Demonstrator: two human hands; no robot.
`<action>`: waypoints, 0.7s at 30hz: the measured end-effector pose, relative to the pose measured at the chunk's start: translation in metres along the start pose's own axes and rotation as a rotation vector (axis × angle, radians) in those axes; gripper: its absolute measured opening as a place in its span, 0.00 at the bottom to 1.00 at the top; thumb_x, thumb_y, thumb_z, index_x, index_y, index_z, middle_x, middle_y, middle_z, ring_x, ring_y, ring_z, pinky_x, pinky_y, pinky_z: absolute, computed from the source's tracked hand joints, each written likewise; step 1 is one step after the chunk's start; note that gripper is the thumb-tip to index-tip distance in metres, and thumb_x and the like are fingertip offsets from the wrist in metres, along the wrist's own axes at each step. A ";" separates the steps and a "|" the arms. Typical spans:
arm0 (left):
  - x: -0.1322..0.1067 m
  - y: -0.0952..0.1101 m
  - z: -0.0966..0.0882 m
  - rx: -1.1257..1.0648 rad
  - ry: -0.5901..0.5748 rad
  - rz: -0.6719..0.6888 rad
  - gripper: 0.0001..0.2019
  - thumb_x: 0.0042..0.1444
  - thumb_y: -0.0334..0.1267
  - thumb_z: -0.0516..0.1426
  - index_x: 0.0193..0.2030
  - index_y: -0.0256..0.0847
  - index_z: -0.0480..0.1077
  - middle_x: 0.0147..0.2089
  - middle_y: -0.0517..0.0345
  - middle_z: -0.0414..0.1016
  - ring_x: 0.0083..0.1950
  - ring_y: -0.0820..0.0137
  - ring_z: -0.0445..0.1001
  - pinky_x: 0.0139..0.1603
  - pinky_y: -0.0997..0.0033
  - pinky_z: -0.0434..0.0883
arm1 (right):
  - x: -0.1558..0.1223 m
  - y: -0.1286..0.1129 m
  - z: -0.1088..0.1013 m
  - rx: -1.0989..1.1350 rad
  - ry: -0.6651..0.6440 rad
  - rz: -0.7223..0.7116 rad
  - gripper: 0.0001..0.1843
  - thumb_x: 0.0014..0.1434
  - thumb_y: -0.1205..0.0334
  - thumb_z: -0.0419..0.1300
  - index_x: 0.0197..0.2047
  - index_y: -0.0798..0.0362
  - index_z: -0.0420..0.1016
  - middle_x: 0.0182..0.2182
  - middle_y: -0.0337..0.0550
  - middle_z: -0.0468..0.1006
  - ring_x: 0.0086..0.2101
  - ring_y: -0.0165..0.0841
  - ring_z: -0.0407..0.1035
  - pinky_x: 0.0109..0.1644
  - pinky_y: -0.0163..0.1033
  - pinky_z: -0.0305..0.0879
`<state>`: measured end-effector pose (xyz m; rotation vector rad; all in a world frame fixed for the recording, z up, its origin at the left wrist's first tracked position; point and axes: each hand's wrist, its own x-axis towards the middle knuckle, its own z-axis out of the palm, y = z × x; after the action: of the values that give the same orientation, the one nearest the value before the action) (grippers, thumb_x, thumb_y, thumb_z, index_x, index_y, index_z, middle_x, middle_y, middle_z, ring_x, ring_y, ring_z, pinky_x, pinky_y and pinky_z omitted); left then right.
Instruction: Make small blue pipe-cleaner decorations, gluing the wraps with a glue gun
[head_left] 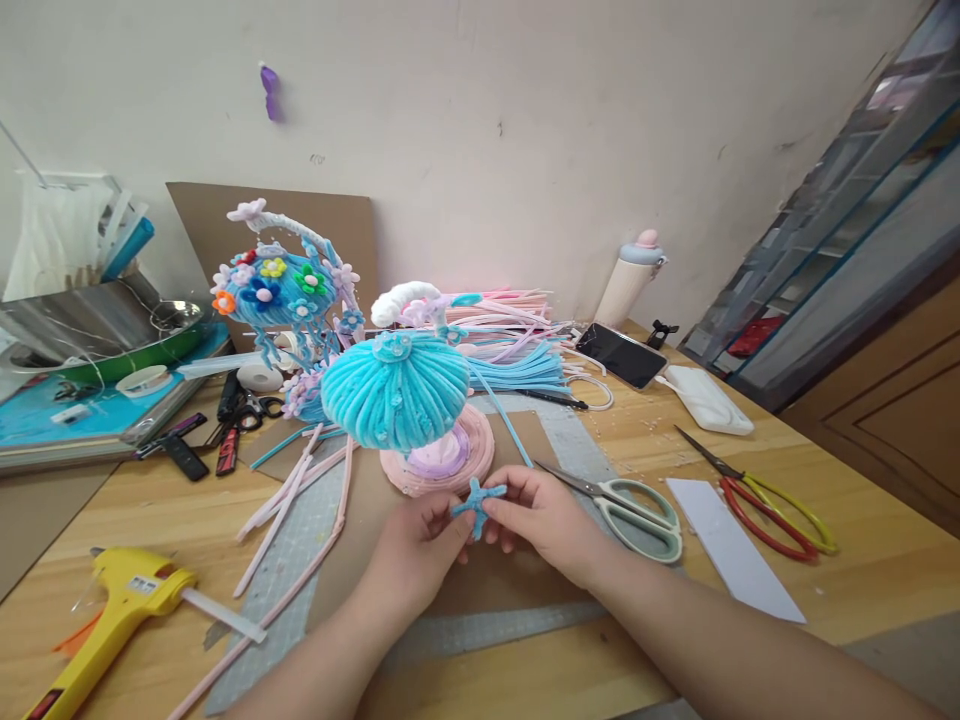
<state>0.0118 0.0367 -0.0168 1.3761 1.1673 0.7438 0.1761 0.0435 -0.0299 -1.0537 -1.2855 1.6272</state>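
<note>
Between my two hands is a small blue flower shape of bent pipe cleaner [478, 507], its short loops sticking out in several directions. My left hand [420, 550] pinches it from the left with thumb and fingers. From the right, my right hand [541, 520] pinches the same piece. Just beyond my hands stands a turquoise pipe-cleaner dome [396, 395] with a beaded top, above a pink and lilac coiled base [480, 455]. Light green-handled scissors [637, 515] lie right of my right hand, blades toward it.
A yellow glue gun [135, 600] lies front left, beside loose pink pipe cleaners [337, 510]. Behind stand a flower-covered blue lamp-like piece [281, 285] and bundles of pipe cleaners [517, 365]. Red-and-yellow scissors [772, 510], a white strip [731, 550], a phone [621, 355] and a bottle [630, 280] are right.
</note>
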 end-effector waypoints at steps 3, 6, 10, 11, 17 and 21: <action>0.000 0.001 0.001 0.005 0.018 -0.006 0.10 0.52 0.44 0.56 0.32 0.38 0.70 0.26 0.59 0.73 0.25 0.72 0.69 0.16 0.79 0.60 | 0.000 0.000 0.000 -0.003 -0.010 0.011 0.17 0.47 0.51 0.66 0.32 0.56 0.69 0.22 0.36 0.73 0.24 0.28 0.70 0.24 0.32 0.64; -0.001 0.000 0.001 0.059 0.013 -0.040 0.12 0.53 0.45 0.54 0.30 0.39 0.70 0.26 0.58 0.73 0.28 0.70 0.71 0.17 0.79 0.61 | 0.000 0.001 0.002 -0.017 0.022 0.035 0.18 0.46 0.51 0.67 0.30 0.56 0.70 0.21 0.37 0.75 0.24 0.29 0.71 0.25 0.33 0.65; -0.001 -0.004 -0.001 0.181 0.026 -0.047 0.12 0.54 0.44 0.52 0.30 0.39 0.71 0.25 0.59 0.73 0.27 0.70 0.70 0.20 0.77 0.60 | 0.001 0.003 0.004 -0.048 0.056 0.064 0.14 0.45 0.55 0.66 0.28 0.56 0.69 0.20 0.37 0.75 0.22 0.28 0.69 0.26 0.33 0.65; -0.001 -0.005 -0.001 0.239 0.036 -0.019 0.11 0.54 0.43 0.52 0.29 0.39 0.71 0.24 0.60 0.72 0.25 0.71 0.68 0.21 0.76 0.59 | 0.001 0.004 0.005 -0.059 0.061 0.070 0.13 0.45 0.56 0.66 0.27 0.56 0.69 0.19 0.36 0.74 0.22 0.27 0.69 0.26 0.33 0.65; -0.001 -0.008 0.001 0.459 0.092 0.098 0.09 0.50 0.37 0.53 0.23 0.38 0.65 0.19 0.65 0.62 0.23 0.75 0.58 0.23 0.75 0.52 | -0.001 0.006 0.011 -0.142 0.085 0.049 0.07 0.45 0.64 0.62 0.25 0.54 0.66 0.16 0.33 0.71 0.18 0.26 0.64 0.23 0.31 0.60; -0.003 -0.009 0.005 0.456 0.085 0.106 0.07 0.50 0.36 0.52 0.22 0.39 0.63 0.20 0.66 0.59 0.23 0.75 0.57 0.23 0.75 0.51 | -0.004 0.007 0.011 -0.170 0.080 0.045 0.05 0.45 0.66 0.59 0.24 0.53 0.65 0.16 0.33 0.70 0.18 0.26 0.63 0.23 0.32 0.59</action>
<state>0.0134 0.0310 -0.0261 1.8085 1.3965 0.6365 0.1663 0.0348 -0.0349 -1.2464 -1.3741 1.5123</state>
